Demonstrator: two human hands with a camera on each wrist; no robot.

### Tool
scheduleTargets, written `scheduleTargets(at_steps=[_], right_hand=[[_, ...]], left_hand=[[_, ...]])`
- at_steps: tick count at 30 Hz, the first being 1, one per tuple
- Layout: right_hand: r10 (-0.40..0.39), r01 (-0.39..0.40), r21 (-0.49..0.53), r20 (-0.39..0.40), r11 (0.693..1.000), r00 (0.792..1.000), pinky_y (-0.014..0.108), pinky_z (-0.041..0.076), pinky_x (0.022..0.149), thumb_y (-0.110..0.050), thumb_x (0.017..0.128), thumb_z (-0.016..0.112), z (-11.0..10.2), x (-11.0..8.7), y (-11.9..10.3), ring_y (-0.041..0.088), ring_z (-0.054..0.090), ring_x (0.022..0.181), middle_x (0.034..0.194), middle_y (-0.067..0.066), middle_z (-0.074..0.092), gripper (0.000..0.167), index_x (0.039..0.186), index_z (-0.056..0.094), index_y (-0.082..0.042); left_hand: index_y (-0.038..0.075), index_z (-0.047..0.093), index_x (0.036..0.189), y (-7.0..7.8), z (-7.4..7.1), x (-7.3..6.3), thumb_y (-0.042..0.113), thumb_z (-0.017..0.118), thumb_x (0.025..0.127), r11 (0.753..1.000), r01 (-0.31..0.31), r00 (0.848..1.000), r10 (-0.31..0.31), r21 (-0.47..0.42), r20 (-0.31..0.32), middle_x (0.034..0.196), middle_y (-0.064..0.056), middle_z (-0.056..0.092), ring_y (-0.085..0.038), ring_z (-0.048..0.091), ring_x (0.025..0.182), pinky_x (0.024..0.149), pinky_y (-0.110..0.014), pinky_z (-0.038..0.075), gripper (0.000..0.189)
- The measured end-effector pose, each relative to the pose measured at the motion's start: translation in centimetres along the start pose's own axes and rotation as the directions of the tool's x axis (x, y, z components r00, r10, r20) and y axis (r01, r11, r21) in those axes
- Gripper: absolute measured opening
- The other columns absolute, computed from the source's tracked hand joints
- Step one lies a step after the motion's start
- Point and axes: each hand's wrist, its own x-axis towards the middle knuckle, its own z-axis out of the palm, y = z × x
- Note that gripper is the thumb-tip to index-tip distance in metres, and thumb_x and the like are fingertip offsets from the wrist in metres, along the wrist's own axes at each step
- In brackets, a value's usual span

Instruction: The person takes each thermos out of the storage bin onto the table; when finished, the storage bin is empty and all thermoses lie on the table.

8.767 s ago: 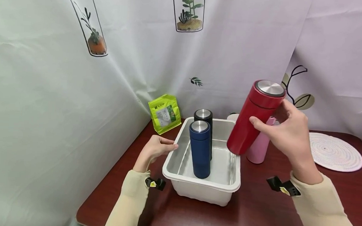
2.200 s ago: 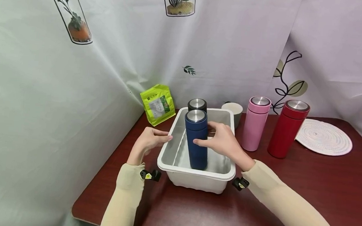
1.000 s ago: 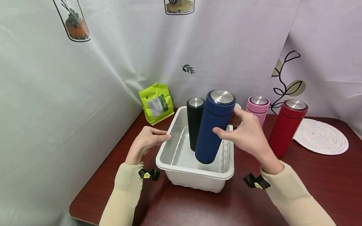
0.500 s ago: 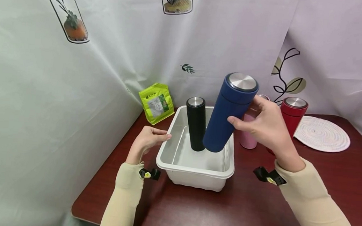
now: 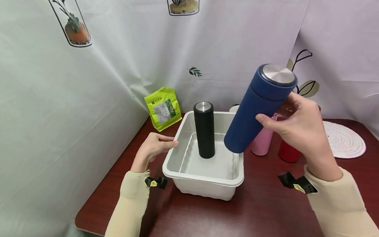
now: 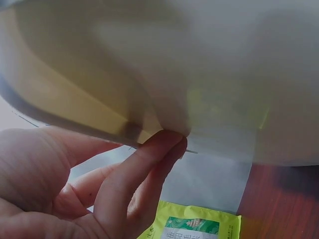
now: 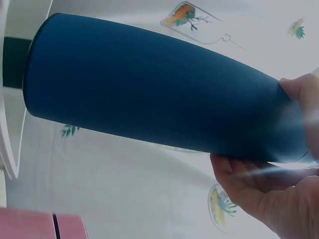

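Observation:
A blue thermos (image 5: 255, 110) with a steel lid is gripped near its top by my right hand (image 5: 302, 132). It tilts, base toward the left, over the right rim of a white plastic basin (image 5: 201, 189). In the right wrist view the thumb and fingers lie on opposite sides of the blue thermos (image 7: 149, 89). My left hand (image 5: 152, 149) pinches the basin's left rim between thumb and fingers; the left wrist view shows the fingers (image 6: 144, 169) under that rim. Inside the basin a black thermos (image 5: 205, 132) stands upright.
Right of the basin stand a pink thermos (image 5: 262, 141) and a red thermos (image 5: 288, 152), both partly hidden behind my right hand. A round woven mat (image 5: 344, 140) lies farther right. A green pouch (image 5: 163, 109) stands behind on the left; a white cup (image 5: 234, 108) peeks out behind the basin.
Earlier my right hand held the red thermos, which later stood beside the pink one. It then gripped the blue thermos, raised it from the basin and moved it right, tilting. My left hand stayed at the rim.

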Motion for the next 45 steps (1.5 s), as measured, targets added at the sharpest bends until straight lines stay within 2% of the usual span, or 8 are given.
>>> scheduleTargets(at_steps=[7,14,19,27,36,38,41,45], right_hand=[[0.025,-0.028,-0.047,-0.053,0.999,0.998,0.008,0.053,0.078,-0.001,0.075,0.082,-2.0,-0.3,0.6,0.004,0.068,0.085,0.098,-0.011,0.069,0.052,0.124,0.066,-0.009],[0.094,-0.104,-0.105,-0.101,0.989,0.991,0.003,0.049,0.077,-0.003,0.075,0.083,-4.0,-0.7,1.8,0.000,0.064,0.085,0.095,-0.017,0.068,0.050,0.121,0.067,-0.014],[0.166,-0.188,-0.219,-0.117,0.957,0.979,0.001,0.044,0.074,-0.019,0.078,0.084,-4.9,-1.5,2.6,0.000,0.059,0.083,0.093,-0.020,0.063,0.050,0.125,0.064,-0.016],[0.263,-0.274,-0.297,-0.076,0.915,0.962,0.014,0.053,0.053,-0.033,0.079,0.083,-5.6,-3.1,4.8,-0.023,0.054,0.076,0.087,-0.032,0.057,0.060,0.129,0.060,-0.010],[0.273,-0.305,-0.417,-0.136,0.856,0.952,0.000,0.042,0.057,-0.039,0.076,0.084,-7.4,-4.5,7.2,-0.032,0.045,0.070,0.077,-0.048,0.043,0.063,0.127,0.063,-0.006],[0.268,-0.302,-0.432,-0.140,0.850,0.953,0.002,0.042,0.055,-0.038,0.076,0.084,-7.8,-4.8,7.8,-0.032,0.044,0.068,0.076,-0.046,0.043,0.063,0.125,0.064,-0.005],[0.264,-0.300,-0.477,-0.142,0.826,0.954,0.004,0.041,0.053,-0.039,0.076,0.084,-8.6,-5.0,8.6,-0.032,0.042,0.067,0.078,-0.027,0.062,0.063,0.124,0.064,-0.002],[0.270,-0.300,-0.523,-0.136,0.798,0.953,0.010,0.039,0.053,-0.039,0.076,0.083,-9.5,-5.2,9.5,-0.032,0.039,0.064,0.088,0.017,0.074,0.064,0.123,0.064,0.000]], left_hand=[[-0.008,0.068,0.117,0.2,0.0,-0.1,0.012,0.078,0.084,1.000,-0.010,1.000,0.010,-0.015,-0.004,0.115,-0.023,0.068,-0.021,0.072,0.089,0.084,-0.038,0.060,0.040],[-0.007,0.067,0.117,0.2,0.0,0.0,0.012,0.077,0.085,1.000,-0.011,1.000,0.011,-0.016,-0.007,0.116,-0.023,0.068,-0.033,0.070,0.101,0.084,-0.038,0.060,0.039],[-0.007,0.068,0.116,0.0,0.2,-0.2,0.012,0.076,0.085,1.000,-0.018,1.000,0.018,-0.018,-0.005,0.116,-0.023,0.068,-0.033,0.070,0.100,0.084,-0.039,0.060,0.038],[-0.007,0.069,0.114,-0.8,0.2,-0.8,0.010,0.076,0.084,1.000,0.006,1.000,-0.006,-0.013,-0.012,0.114,-0.023,0.069,-0.022,0.072,0.089,0.084,-0.040,0.060,0.035],[-0.008,0.067,0.117,0.2,0.2,-0.4,0.010,0.077,0.084,1.000,-0.016,1.000,0.017,-0.018,0.017,0.117,-0.024,0.067,-0.022,0.072,0.089,0.084,-0.041,0.060,0.039],[-0.008,0.067,0.117,0.4,0.2,-0.4,0.010,0.077,0.084,1.000,-0.015,1.000,0.015,-0.021,0.012,0.117,-0.024,0.067,-0.022,0.071,0.089,0.084,-0.041,0.059,0.039],[-0.008,0.067,0.117,0.4,0.2,-0.5,0.010,0.077,0.084,1.000,-0.014,1.000,0.014,-0.024,0.007,0.117,-0.025,0.067,-0.022,0.071,0.090,0.084,-0.041,0.059,0.039],[-0.009,0.066,0.118,0.1,0.3,-0.7,0.010,0.076,0.085,1.000,-0.011,1.000,0.011,-0.025,0.000,0.117,-0.025,0.067,-0.024,0.072,0.092,0.084,-0.041,0.060,0.040]])
